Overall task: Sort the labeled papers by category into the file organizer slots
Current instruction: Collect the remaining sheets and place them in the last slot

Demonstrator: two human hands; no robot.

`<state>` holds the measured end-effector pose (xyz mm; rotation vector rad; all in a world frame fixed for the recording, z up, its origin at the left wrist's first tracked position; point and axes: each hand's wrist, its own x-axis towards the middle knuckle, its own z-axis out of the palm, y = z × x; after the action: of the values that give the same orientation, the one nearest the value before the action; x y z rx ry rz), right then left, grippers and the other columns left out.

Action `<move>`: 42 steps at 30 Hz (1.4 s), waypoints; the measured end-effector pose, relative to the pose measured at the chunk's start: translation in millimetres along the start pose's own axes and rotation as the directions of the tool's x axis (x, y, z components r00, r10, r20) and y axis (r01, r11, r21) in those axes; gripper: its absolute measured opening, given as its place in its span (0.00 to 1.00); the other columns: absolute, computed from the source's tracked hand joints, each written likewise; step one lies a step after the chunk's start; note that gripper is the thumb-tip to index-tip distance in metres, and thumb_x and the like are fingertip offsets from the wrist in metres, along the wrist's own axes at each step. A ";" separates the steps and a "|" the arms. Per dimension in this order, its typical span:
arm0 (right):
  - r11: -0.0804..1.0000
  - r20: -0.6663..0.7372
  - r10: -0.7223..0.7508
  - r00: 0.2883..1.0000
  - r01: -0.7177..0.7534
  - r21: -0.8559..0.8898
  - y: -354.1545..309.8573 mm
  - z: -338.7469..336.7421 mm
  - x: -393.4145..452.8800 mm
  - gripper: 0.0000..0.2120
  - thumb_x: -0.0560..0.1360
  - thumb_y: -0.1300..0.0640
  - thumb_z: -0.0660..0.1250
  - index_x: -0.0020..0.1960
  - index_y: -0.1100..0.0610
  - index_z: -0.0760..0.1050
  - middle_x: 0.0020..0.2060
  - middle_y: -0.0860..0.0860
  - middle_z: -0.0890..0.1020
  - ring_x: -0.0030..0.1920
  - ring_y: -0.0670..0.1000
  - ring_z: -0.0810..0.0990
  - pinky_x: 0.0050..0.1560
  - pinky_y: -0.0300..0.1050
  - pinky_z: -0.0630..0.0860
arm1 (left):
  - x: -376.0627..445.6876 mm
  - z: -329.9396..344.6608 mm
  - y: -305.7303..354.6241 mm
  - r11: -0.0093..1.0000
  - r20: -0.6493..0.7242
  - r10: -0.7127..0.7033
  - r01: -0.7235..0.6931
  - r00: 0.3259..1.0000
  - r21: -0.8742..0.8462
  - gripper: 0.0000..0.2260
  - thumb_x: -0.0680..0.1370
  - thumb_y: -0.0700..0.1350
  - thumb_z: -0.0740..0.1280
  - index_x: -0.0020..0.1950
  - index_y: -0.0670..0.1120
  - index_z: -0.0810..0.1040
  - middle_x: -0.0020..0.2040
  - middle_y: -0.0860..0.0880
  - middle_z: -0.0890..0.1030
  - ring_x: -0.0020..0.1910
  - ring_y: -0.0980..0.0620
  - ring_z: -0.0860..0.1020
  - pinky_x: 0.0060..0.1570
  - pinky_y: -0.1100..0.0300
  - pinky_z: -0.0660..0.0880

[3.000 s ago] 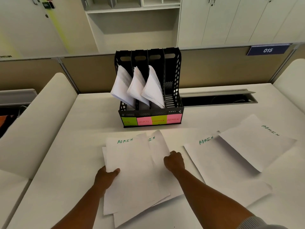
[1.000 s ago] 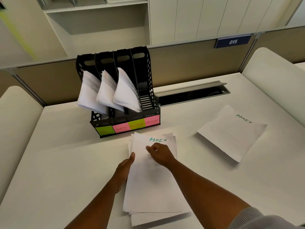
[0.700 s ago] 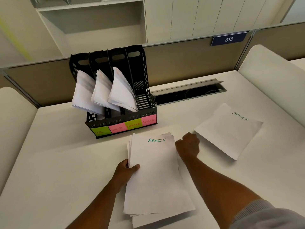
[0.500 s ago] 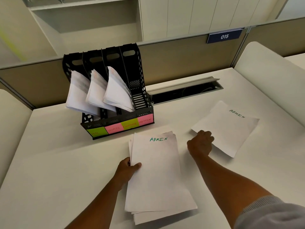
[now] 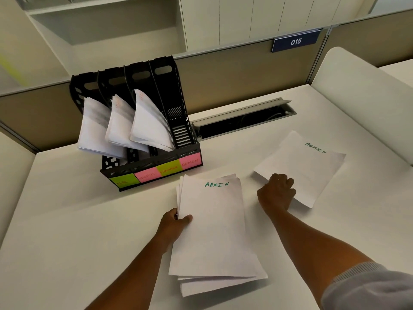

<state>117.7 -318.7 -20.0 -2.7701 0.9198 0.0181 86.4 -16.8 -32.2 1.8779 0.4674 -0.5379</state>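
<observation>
A stack of white sheets marked ADMIN (image 5: 214, 227) lies on the desk in front of me, and my left hand (image 5: 175, 222) grips its left edge with the thumb on top. A single ADMIN sheet (image 5: 306, 166) lies to the right; my right hand (image 5: 277, 193) rests on its near left corner with curled fingers. The black file organizer (image 5: 156, 162) stands behind, with coloured labels HR, SPORTS, FINANCE, ADMIN. Its three left slots hold bent papers (image 5: 125, 126); the rightmost ADMIN slot (image 5: 181, 130) shows no paper.
A cable trough (image 5: 243, 121) with a raised lid runs along the desk's back edge right of the organizer. A partition wall with a 015 sign (image 5: 295, 41) rises behind. A curved white panel (image 5: 362, 104) borders the desk's right side.
My right hand left the stack and travelled right onto the corner of the lone ADMIN sheet. The loose sheets were gathered into one stack. My left hand keeps hold of the stack's edge.
</observation>
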 end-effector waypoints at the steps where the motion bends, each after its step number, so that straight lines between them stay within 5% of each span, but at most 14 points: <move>1: 1.000 0.003 -0.012 1.000 0.012 -0.024 -0.1 0.0 -0.3 0.13 0.73 0.58 0.63 0.56 0.59 0.70 0.56 0.56 0.71 0.57 0.58 0.66 0.52 0.52 0.68 | -0.6 0.4 0.6 1.000 -0.002 -0.002 0.002 1.000 0.001 0.13 0.74 0.47 0.72 0.57 0.46 0.78 0.51 0.48 0.83 0.48 0.49 0.82 0.47 0.57 0.79; 7: 0.983 0.069 0.037 0.997 -0.024 -0.180 6.6 -1.4 6.3 0.13 0.69 0.61 0.63 0.54 0.56 0.73 0.57 0.54 0.68 0.59 0.58 0.64 0.58 0.55 0.67 | -6.4 -2.0 0.9 1.000 -0.014 -0.003 0.003 1.000 0.007 0.14 0.74 0.48 0.72 0.58 0.46 0.78 0.52 0.48 0.83 0.49 0.48 0.82 0.49 0.55 0.79; 12: 0.999 -0.001 -0.035 0.999 0.035 -0.019 11.6 8.7 0.9 0.19 0.68 0.66 0.60 0.59 0.61 0.68 0.54 0.57 0.73 0.58 0.59 0.68 0.64 0.58 0.62 | -10.3 -6.1 -1.7 1.000 -0.035 -0.010 0.011 0.999 0.008 0.14 0.75 0.48 0.72 0.58 0.46 0.78 0.52 0.48 0.83 0.49 0.47 0.82 0.50 0.54 0.79; 15: 0.965 -0.016 -0.194 0.981 0.194 0.175 2.8 15.4 -11.4 0.23 0.68 0.68 0.58 0.64 0.63 0.66 0.57 0.57 0.74 0.61 0.59 0.70 0.69 0.57 0.60 | -11.5 -7.0 -3.3 1.000 -0.054 -0.013 0.015 0.998 0.021 0.13 0.75 0.47 0.71 0.58 0.45 0.78 0.51 0.47 0.83 0.49 0.47 0.82 0.49 0.54 0.79; 17: 0.857 -0.018 -0.380 0.925 0.359 0.370 -3.6 18.3 -21.9 0.23 0.73 0.68 0.57 0.67 0.62 0.66 0.59 0.56 0.76 0.61 0.59 0.74 0.67 0.52 0.66 | -12.0 -7.8 -2.3 0.999 -0.066 -0.020 0.022 0.998 0.030 0.12 0.76 0.47 0.70 0.57 0.44 0.78 0.51 0.47 0.82 0.48 0.48 0.81 0.46 0.57 0.78; 21: 0.610 0.027 -0.612 0.790 0.450 0.652 -17.6 14.2 -52.9 0.20 0.79 0.61 0.59 0.71 0.57 0.66 0.59 0.52 0.77 0.59 0.53 0.76 0.60 0.37 0.67 | -11.8 -12.4 -0.4 0.997 -0.084 -0.075 0.073 0.994 -0.022 0.10 0.78 0.44 0.67 0.56 0.42 0.79 0.49 0.45 0.83 0.48 0.44 0.81 0.47 0.55 0.77; 28: 0.383 0.060 -0.900 0.432 0.715 0.584 -44.4 19.1 -109.7 0.23 0.78 0.58 0.60 0.72 0.55 0.64 0.51 0.50 0.77 0.52 0.52 0.74 0.59 0.46 0.72 | -16.1 -17.9 -3.6 0.991 -0.091 -0.120 0.114 0.989 -0.074 0.10 0.80 0.44 0.62 0.57 0.42 0.79 0.55 0.41 0.81 0.51 0.45 0.78 0.49 0.55 0.73; 35: 0.300 0.236 -0.949 0.208 0.823 0.483 -51.3 24.8 -135.0 0.19 0.79 0.55 0.60 0.69 0.51 0.65 0.65 0.50 0.74 0.62 0.53 0.71 0.70 0.50 0.65 | -23.4 -16.8 -1.8 0.947 -0.074 -0.240 0.217 0.968 -0.237 0.29 0.78 0.65 0.54 0.65 0.44 0.73 0.60 0.43 0.77 0.61 0.42 0.74 0.64 0.48 0.70; 39: 0.307 0.291 -0.939 0.185 0.832 0.462 -42.6 27.5 -138.4 0.18 0.79 0.48 0.58 0.69 0.49 0.63 0.67 0.47 0.71 0.69 0.55 0.68 0.76 0.51 0.58 | -31.1 -19.7 -6.8 0.964 -0.060 -0.170 0.153 0.984 -0.217 0.19 0.78 0.56 0.65 0.59 0.43 0.78 0.53 0.46 0.82 0.53 0.44 0.79 0.58 0.48 0.75; 42: 0.321 0.125 -0.946 0.300 0.799 0.509 -31.3 28.8 -139.5 0.22 0.78 0.41 0.57 0.66 0.52 0.66 0.64 0.48 0.73 0.65 0.51 0.71 0.73 0.46 0.61 | -36.1 -21.2 -11.2 0.980 -0.082 -0.102 0.086 0.991 -0.178 0.14 0.77 0.46 0.69 0.62 0.43 0.79 0.55 0.44 0.83 0.51 0.45 0.80 0.54 0.51 0.77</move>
<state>25.8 -206.0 -30.3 -2.3460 -0.7837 0.2126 53.7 4.5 -13.5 1.7239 0.6458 -0.4605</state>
